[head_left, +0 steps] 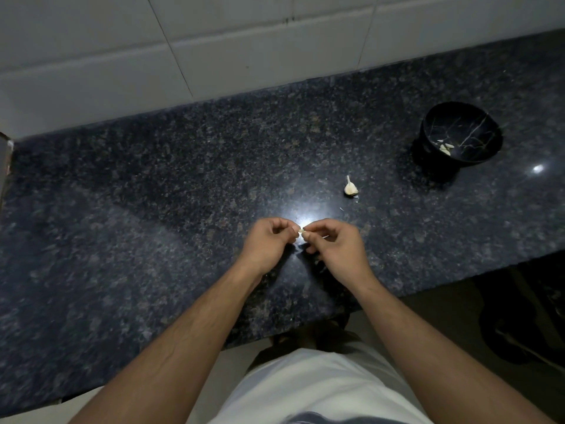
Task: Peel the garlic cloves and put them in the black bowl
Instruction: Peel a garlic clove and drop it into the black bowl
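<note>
Dim wide-angle view, overhead glare on countertop [305, 215], soft edges.

A dark speckled stone counter [153, 209] runs along a white tiled wall. On it stand a black bowl [458, 139] at the far right — and a piece of garlic [350, 187] nearer the middle, with tiny peel bits [356, 199] beside it.
</note>
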